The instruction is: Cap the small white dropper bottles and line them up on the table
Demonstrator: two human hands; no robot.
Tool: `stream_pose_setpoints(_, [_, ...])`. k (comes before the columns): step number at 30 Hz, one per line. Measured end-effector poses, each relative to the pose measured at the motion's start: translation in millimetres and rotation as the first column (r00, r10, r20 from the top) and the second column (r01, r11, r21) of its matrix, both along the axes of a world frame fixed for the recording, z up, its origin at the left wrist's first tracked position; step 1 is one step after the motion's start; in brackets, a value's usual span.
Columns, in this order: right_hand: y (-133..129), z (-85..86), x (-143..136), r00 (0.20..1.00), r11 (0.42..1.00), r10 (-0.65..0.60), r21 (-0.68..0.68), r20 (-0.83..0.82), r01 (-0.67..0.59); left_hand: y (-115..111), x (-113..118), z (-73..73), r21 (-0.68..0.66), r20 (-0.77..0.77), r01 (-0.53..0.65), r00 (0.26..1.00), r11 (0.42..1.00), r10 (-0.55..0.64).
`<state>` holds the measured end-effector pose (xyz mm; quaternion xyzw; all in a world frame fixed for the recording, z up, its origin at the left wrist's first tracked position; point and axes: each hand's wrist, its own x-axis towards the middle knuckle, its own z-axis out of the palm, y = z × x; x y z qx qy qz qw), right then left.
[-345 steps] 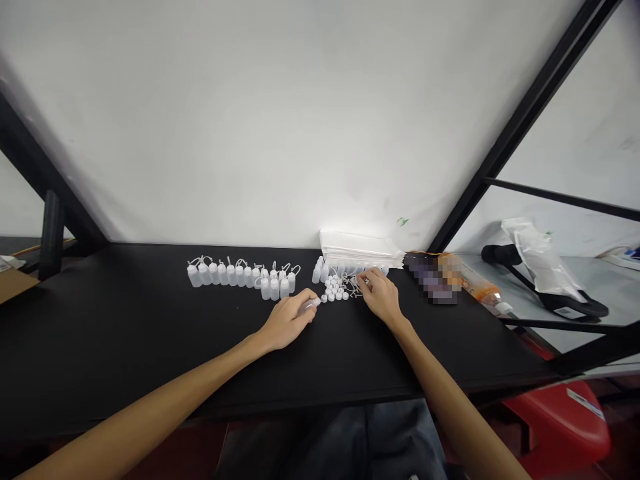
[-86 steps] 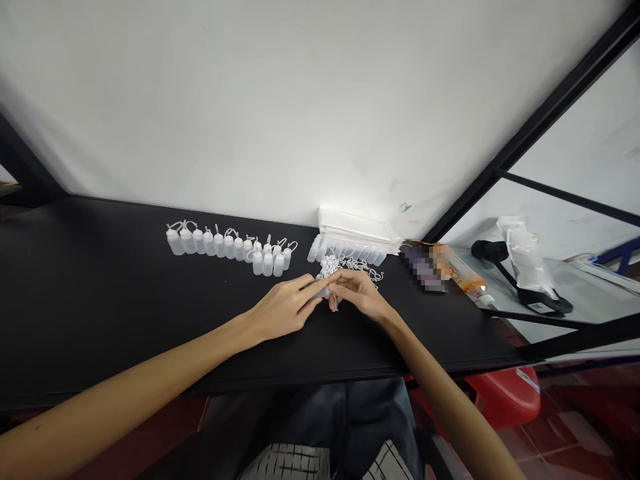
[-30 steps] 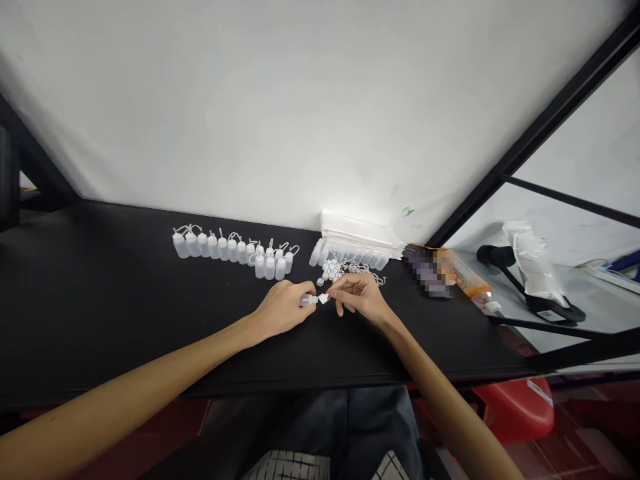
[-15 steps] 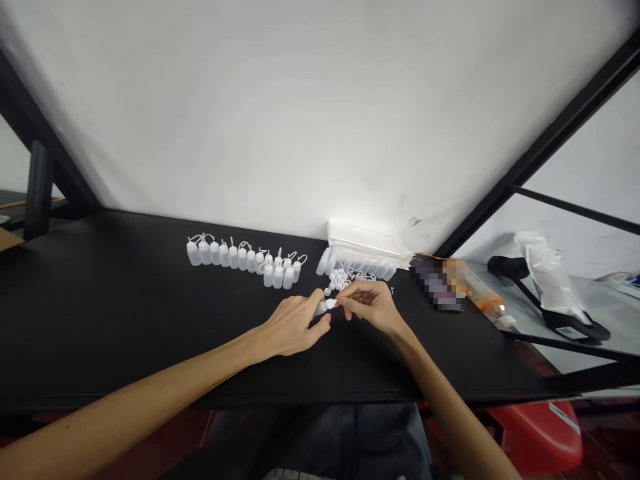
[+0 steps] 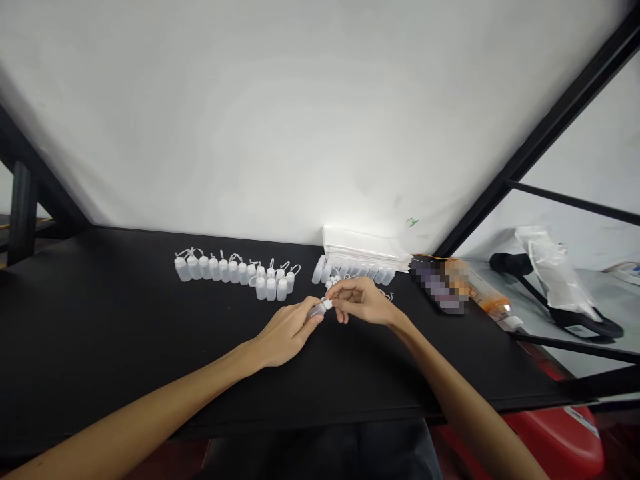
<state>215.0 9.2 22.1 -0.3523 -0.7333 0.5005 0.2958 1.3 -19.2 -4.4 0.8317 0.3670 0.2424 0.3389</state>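
My left hand (image 5: 286, 331) is closed round a small translucent plastic squeeze bottle (image 5: 315, 311), which lies tilted with its top toward the right. On the bottle's neck sits a white cap (image 5: 328, 304). Thumb and fingers of my right hand (image 5: 366, 301) pinch at that cap. Just behind my right hand, a cluster of loose white caps (image 5: 331, 281) is partly hidden by the fingers. Farther left, several similar bottles (image 5: 233, 271) with white tops and thin looped straps stand upright in rows.
More translucent bottles (image 5: 326, 272) lie beside a stack of white sheets or bags (image 5: 365, 248) against the wall. Right of them are a blurred dark phone-like object (image 5: 440, 288) and an orange-labelled drink bottle (image 5: 493, 303). A black metal frame (image 5: 530, 137) borders the black table (image 5: 125, 333).
My left thumb and fingers have closed more firmly round the bottle. My right fingers have come in onto its white cap. The view has shifted slightly.
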Motion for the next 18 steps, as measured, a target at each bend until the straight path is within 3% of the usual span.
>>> stream_pose_setpoints(8, [-6, -13.7, -1, 0.998, 0.997, -0.058, 0.045, -0.003, 0.058, 10, 0, -7.6, -0.305, 0.215, 0.084, 0.976, 0.949, -0.017])
stream_pose_setpoints(14, [-8, -17.3, -7, 0.953, 0.921, -0.196, 0.377, 0.231, 0.098, 9, -1, -9.9, -0.181, 0.135, 0.028, 0.991, 0.983, -0.003])
stream_pose_setpoints(18, [-8, -23.7, -9, 0.947, 0.946, -0.182, 0.309, 0.263, 0.096, 8, -1, -7.3, -0.121, 0.095, 0.033, 0.995, 0.992, -0.022])
